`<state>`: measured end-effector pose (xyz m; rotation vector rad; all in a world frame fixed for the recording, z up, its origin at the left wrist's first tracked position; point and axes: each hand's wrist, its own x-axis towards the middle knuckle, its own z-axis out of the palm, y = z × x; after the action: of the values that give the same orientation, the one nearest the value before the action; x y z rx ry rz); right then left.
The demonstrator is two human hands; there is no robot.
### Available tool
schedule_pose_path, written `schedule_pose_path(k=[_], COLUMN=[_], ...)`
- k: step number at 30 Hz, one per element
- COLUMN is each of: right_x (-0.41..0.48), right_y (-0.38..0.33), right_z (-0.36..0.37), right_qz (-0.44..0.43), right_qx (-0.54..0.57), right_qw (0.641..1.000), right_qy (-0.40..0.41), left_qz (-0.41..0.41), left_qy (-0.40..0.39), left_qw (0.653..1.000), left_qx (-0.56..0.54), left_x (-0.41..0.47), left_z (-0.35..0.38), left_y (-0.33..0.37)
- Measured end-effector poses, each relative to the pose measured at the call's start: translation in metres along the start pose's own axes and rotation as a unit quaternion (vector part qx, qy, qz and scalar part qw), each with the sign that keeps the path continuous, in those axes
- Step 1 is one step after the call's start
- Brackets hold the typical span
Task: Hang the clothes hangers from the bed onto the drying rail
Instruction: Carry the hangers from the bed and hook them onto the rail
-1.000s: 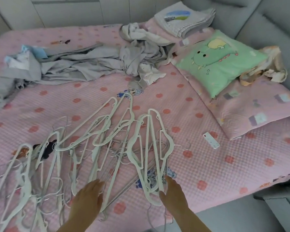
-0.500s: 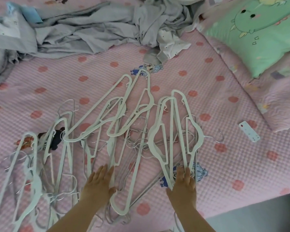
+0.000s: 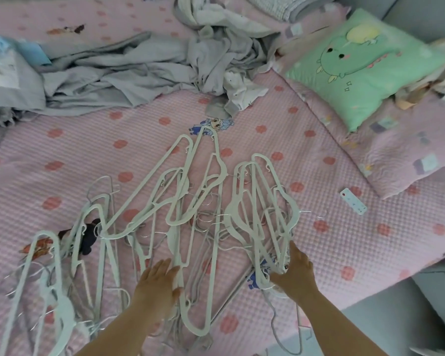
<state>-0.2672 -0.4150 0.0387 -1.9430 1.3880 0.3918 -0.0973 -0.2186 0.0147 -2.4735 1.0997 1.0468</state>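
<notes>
On the bed [image 3: 344, 242], white hangers [image 3: 233, 211] lie tangled.

Perhaps fifteen hangers [image 3: 232, 211], two hands [image 3: 157, 281], one pillow [image 3: 365, 68]

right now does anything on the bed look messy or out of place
The white hangers lie in a tangled heap, hooks overlapping, not stacked. Crumpled grey clothes sprawl behind them, and a small white remote lies loose to their right.

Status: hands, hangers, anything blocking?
Left hand flat on middle hangers. Right hand grips right bundle. All on bed, hooks tangled; rail not in view.
</notes>
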Motion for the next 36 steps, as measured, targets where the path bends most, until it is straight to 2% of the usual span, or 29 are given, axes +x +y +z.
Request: schedule_pose_path(k=[3, 6, 10, 16, 20, 23, 25, 27, 31, 36], right_x=[-0.017, -0.039, -0.073, -0.117, -0.148, -0.182, -0.212, -0.245, -0.332, -0.472], right_y=[-0.013, -0.020, -0.026, -0.016, 0.006, 0.033, 0.055, 0.081, 0.140, 0.231], right_z=[-0.024, -0.042, -0.055, -0.065, -0.081, -0.099, -0.118, -0.141, -0.184, -0.199], right_qz=[-0.009, -0.029, -0.055, -0.053, -0.048, -0.062, -0.057, -0.041, 0.016, 0.096], right_qx=[0.009, 0.032, 0.108, 0.200, 0.239, 0.302, 0.324, 0.320, 0.263, 0.104], right_qw=[1.000, 0.999, 0.991, 0.967, 0.946, 0.921, 0.898, 0.865, 0.797, 0.734], right_qy=[0.001, 0.016, 0.054, 0.149, 0.216, 0.238, 0.293, 0.384, 0.543, 0.664], left_qz=[0.026, 0.067, 0.162, 0.216, 0.277, 0.335, 0.391, 0.448, 0.551, 0.646], left_qy=[0.049, 0.067, 0.054, 0.121, 0.119, 0.107, 0.123, 0.150, 0.136, 0.075], left_qw=[0.998, 0.986, 0.930, 0.859, 0.838, 0.839, 0.834, 0.819, 0.791, 0.741], left_qx=[-0.036, -0.134, -0.325, -0.447, -0.454, -0.415, -0.370, -0.325, -0.229, -0.167], left_x=[-0.006, -0.011, -0.028, -0.059, -0.095, -0.131, -0.158, -0.195, -0.281, -0.395], left_z=[-0.024, -0.056, -0.105, -0.150, -0.168, -0.179, -0.183, -0.184, -0.166, -0.104], left_y=[0.007, 0.027, 0.078, 0.158, 0.205, 0.237, 0.259, 0.280, 0.324, 0.386])
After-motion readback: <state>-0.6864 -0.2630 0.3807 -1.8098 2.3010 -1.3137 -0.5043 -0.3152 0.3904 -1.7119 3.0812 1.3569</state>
